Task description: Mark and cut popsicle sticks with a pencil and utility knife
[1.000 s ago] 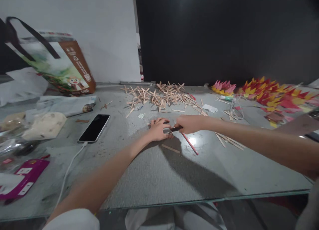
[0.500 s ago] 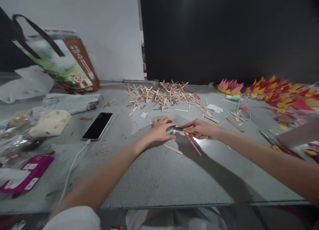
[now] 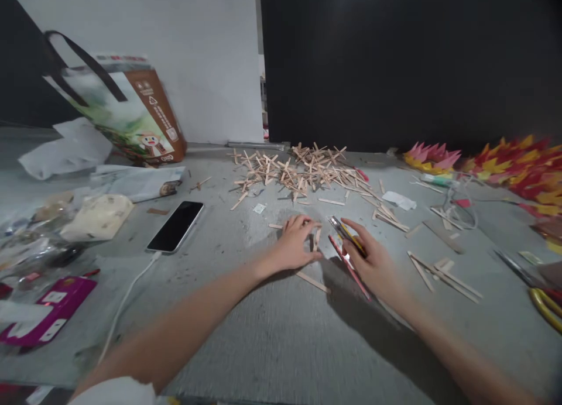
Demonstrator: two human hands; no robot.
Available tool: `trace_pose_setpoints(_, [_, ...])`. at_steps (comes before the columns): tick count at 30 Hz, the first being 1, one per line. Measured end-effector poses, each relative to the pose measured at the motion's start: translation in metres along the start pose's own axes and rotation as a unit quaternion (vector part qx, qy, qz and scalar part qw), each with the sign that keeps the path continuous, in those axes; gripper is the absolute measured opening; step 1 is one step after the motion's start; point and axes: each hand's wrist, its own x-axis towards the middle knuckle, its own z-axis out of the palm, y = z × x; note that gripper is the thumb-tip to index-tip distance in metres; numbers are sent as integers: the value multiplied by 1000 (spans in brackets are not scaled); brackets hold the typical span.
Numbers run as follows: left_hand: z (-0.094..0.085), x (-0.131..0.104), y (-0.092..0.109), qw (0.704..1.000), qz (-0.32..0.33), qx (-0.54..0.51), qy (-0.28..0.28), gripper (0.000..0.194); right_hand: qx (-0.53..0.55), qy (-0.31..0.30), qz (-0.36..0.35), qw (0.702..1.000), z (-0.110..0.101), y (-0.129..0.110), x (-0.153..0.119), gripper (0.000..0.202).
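My left hand (image 3: 296, 244) is on the grey table, thumb and fingertips closed around a short wooden stick piece (image 3: 317, 239). One wooden stick (image 3: 312, 281) lies just below this hand, and the end of another (image 3: 276, 226) shows at its left. To the right, my right hand (image 3: 373, 261) grips a yellow utility knife (image 3: 349, 235), its metal front end pointing up and left toward the left hand. Beside the knife, a thin red-and-pink strip (image 3: 357, 279) lies slanted, partly under the right hand.
A heap of crossed wooden sticks (image 3: 285, 171) lies behind the hands. At left are a phone (image 3: 175, 226) on a white cable, a printed bag (image 3: 132, 112) and a purple package (image 3: 57, 308). At right lie loose sticks (image 3: 452, 279), scissors (image 3: 544, 308) and red-yellow paper pieces (image 3: 527, 171).
My right hand has drawn back to the right with the utility knife, away from my left hand. The knife has turned to slant up-left. The view has shifted right.
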Motion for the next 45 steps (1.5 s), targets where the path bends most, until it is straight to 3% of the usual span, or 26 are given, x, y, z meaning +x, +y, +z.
trace_pose_setpoints(4, [10,-9,11,986,-55,-157,-30,61,-34,19,-25,999,7,4,-11,46])
trace_pose_setpoints(8, [18,-10,13,945,-133,-296,26,58,-66,2,-87,994,13,12,-18,45])
trace_pose_setpoints(12, [20,-7,10,904,-157,-392,71,61,-98,-18,-121,988,19,17,-19,49])
trace_pose_setpoints(27, [16,-8,10,906,-152,-386,87,60,-137,-40,-146,979,21,21,-18,54])
trace_pose_setpoints(33, [16,-8,8,915,-141,-369,78,28,-134,-45,-148,979,21,22,-19,53])
trace_pose_setpoints(45, [16,-9,9,914,-152,-367,85,25,-144,-47,-145,978,20,19,-18,52])
